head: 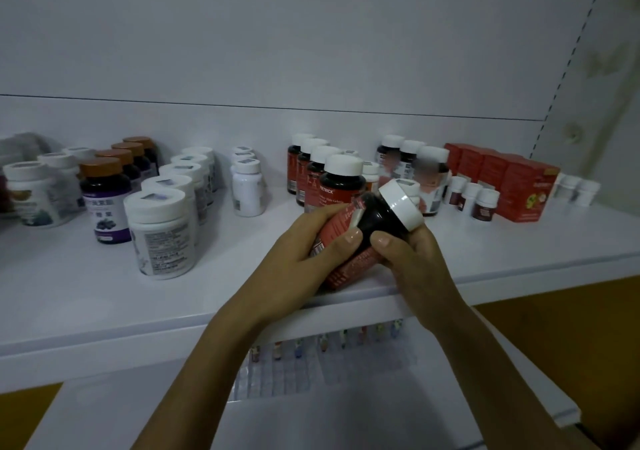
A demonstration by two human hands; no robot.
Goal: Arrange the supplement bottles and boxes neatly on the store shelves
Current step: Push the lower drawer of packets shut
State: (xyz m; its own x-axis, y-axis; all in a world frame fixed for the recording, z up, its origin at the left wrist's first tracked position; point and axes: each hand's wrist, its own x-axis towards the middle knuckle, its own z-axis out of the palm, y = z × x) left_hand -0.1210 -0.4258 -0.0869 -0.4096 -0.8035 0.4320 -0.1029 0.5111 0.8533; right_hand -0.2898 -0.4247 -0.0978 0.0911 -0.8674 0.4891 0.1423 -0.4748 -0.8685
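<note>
Tilting dark bottle (363,231) gripped between left hand (301,245), right hand (412,252).

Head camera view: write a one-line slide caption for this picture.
Left hand and right hand hold a tilted red-labelled bottle over a white shelf of supplement bottles and red boxes.

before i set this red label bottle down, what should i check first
1. Grip: left hand and right hand both hold the red-label bottle: ok.
2. Bottle upright: it is tilted, white cap pointing up and to the right: not ok.
3. Cap on the bottle: ok.
4. Target found: the row of matching bottles stands just behind the hands: ok.
5. Free spot on the shelf in front of that row: hidden by the hands: cannot tell.
6. Label facing front: fingers cover much of it: cannot tell.
</note>
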